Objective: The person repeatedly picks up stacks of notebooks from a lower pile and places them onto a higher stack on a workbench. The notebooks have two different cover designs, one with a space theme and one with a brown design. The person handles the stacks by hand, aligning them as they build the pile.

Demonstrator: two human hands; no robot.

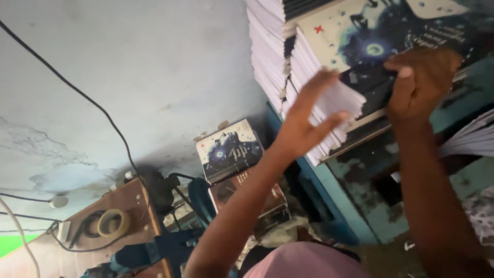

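Far left: black cable (77, 90) is running diagonally down the pale blue-grey wall (154, 67). Lower left: roll of tape (114, 222) is lying on a wooden board (135, 206), next to coiled wire.

Centre: short pile of books (234, 159) is sitting against the wall, top cover cream with a dark blue blot design.

Centre-right: left hand (303, 123) is reaching up, fingers spread and open, fingertips pressing against the white page edges of the book stack (319, 87). It is gripping nothing.

Right: stack is resting on a teal table (355, 185), tall, somewhat fanned out. Top book (370, 36) is showing the same cream-and-blue cover. Right hand (419, 77) is lying palm-down on that cover, thumb hooked over its near edge, fingers curled; pressing rather than lifting, as far as visible.

Bottom centre: pink cloth (303, 262), blurred, is filling the lower edge.
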